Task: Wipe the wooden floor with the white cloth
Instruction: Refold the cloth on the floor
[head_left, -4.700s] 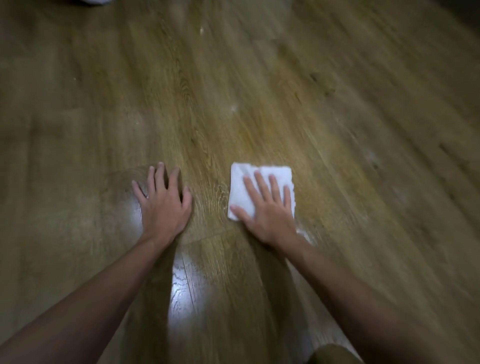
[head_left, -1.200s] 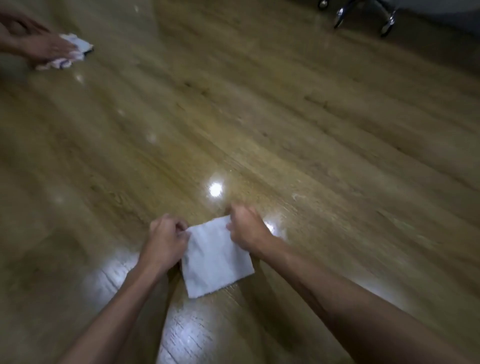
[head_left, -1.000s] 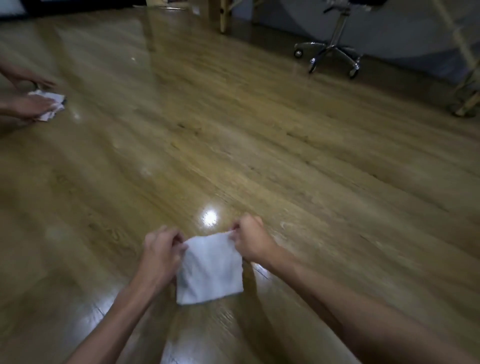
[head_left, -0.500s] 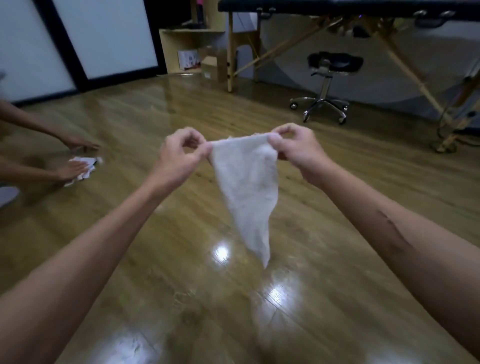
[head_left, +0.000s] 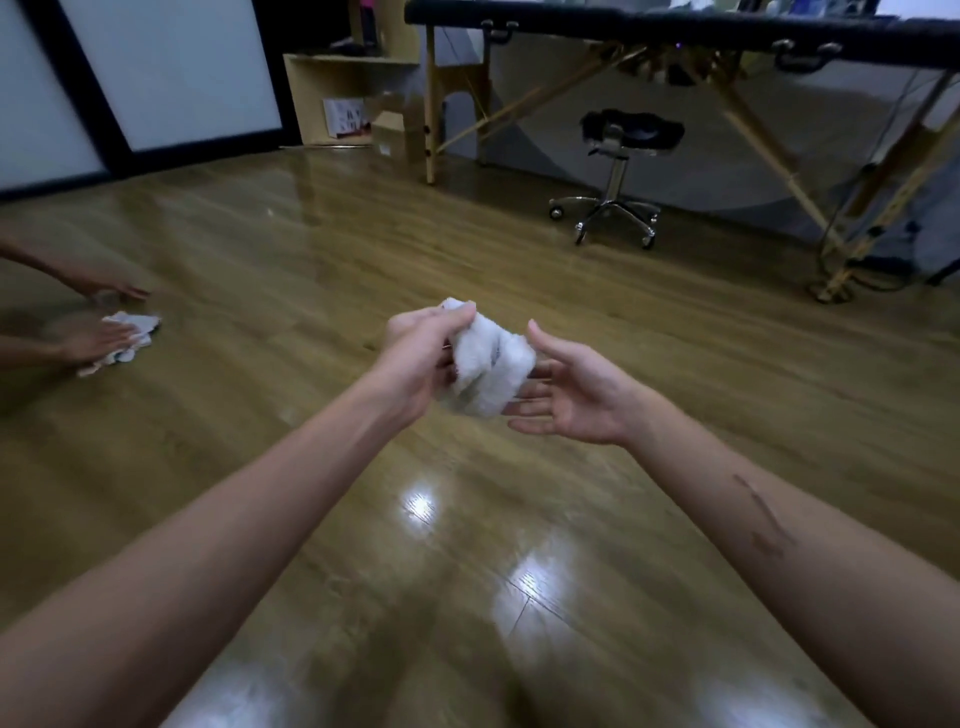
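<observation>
- My left hand (head_left: 415, 358) grips the bunched white cloth (head_left: 491, 366) in the air, above the glossy brown wooden floor (head_left: 519, 291).
- My right hand (head_left: 576, 395) lies palm-up, fingers straight, just under the cloth.
- Far left, another person's hand (head_left: 91, 340) presses a second white rag (head_left: 130, 332) to the floor.

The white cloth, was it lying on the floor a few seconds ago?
Yes. The white cloth has come up off the wooden floor; the left hand grips it bunched in the air.
</observation>
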